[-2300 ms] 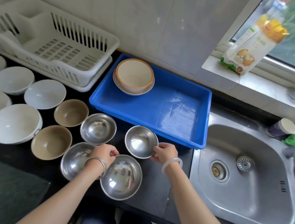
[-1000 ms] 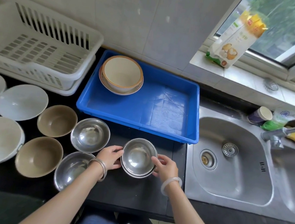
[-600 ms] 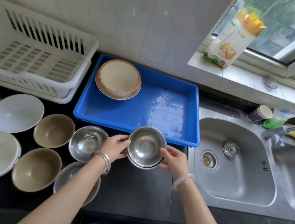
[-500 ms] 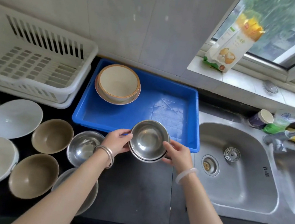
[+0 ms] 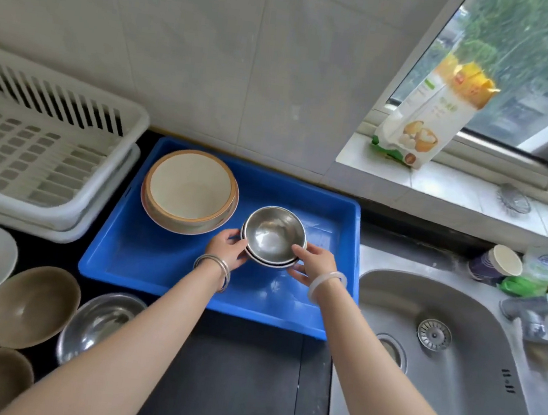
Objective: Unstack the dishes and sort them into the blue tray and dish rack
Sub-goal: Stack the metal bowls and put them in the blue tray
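I have my left hand (image 5: 229, 245) and right hand (image 5: 315, 261) clasped on opposite rims of the nested shiny steel bowls (image 5: 274, 235), mid-frame over the blue plastic tray (image 5: 142, 256), just right of its cream orange-rimmed bowl (image 5: 191, 191); white slatted dish rack (image 5: 41, 151) upper left.

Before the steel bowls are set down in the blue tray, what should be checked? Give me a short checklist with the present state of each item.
1. Both hands grip the stacked steel bowls: ok, left hand and right hand hold opposite sides.
2. Bowls are over the blue tray, not the counter: ok.
3. Free tray floor beside the orange-rimmed bowl: ok, bare blue to the right and front.
4. Stack nested evenly: ok, rims look concentric.
5. Stack already touching the tray floor: cannot tell.
6. How many bowls are in the stack: cannot tell.
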Tool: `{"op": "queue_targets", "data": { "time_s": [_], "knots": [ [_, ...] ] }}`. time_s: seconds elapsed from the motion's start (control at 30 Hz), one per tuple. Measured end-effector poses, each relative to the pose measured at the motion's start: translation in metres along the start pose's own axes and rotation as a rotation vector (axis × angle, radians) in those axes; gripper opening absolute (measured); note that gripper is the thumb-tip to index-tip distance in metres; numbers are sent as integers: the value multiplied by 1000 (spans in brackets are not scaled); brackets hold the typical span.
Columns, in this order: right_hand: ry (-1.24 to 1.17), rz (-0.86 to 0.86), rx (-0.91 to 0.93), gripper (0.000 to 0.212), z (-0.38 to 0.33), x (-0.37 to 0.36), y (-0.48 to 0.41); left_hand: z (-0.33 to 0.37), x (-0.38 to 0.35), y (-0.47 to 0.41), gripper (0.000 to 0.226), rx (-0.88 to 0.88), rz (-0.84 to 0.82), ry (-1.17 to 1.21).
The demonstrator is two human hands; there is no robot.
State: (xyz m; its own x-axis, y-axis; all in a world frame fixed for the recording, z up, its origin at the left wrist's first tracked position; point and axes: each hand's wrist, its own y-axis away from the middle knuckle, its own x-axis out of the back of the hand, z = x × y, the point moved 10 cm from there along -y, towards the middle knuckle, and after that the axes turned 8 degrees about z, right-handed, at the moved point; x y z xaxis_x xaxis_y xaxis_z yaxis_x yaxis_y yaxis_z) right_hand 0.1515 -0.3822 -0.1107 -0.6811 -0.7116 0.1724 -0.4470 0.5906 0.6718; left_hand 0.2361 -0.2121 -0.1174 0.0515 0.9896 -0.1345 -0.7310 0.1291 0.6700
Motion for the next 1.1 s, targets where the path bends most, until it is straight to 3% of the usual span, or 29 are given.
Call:
{"op": "queue_targets", "data": {
  "time_s": [0.27,0.67,1.1],
  "knots": [
    [-63,-18,-21,36,1,-17,-37,-10,-10,-27,35,8,-52,131],
    [-190,-8,15,46,-17,-37,-70,-13,-29,-48,35,41,40,342],
    [-121,-56,47,40,-20,-35,-58,-10,-20,-44,40,5,122,253]
  ]
}}
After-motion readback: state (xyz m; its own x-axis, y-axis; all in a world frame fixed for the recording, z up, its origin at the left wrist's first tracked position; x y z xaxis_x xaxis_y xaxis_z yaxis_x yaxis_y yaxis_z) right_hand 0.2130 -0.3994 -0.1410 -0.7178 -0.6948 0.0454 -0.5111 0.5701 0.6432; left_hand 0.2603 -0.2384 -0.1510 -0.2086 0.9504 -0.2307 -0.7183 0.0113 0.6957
